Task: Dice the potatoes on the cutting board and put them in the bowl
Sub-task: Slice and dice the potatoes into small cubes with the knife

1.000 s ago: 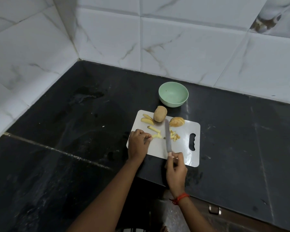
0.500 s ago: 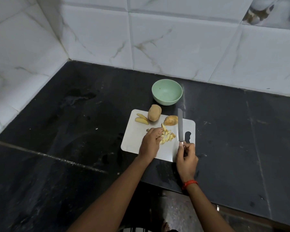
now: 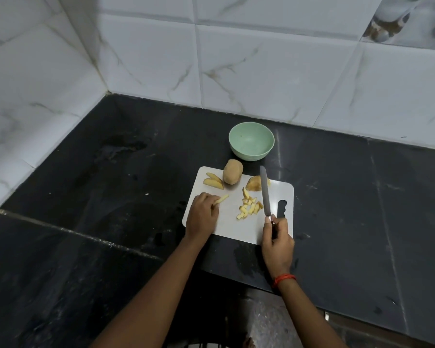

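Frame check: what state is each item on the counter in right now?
bowl: empty, upright
whole potato: uncut, on the cutting board
potato half: skin on, unsliced
potato wedges: undiced, far-left corner
diced pieces: piled mid-board
potato stick: pinched by left hand
knife: gripped by right hand

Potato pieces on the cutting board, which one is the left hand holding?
The single long strip, pinched in the left hand. The diced bits lie loose beside the knife; the wedges sit by the whole potato.
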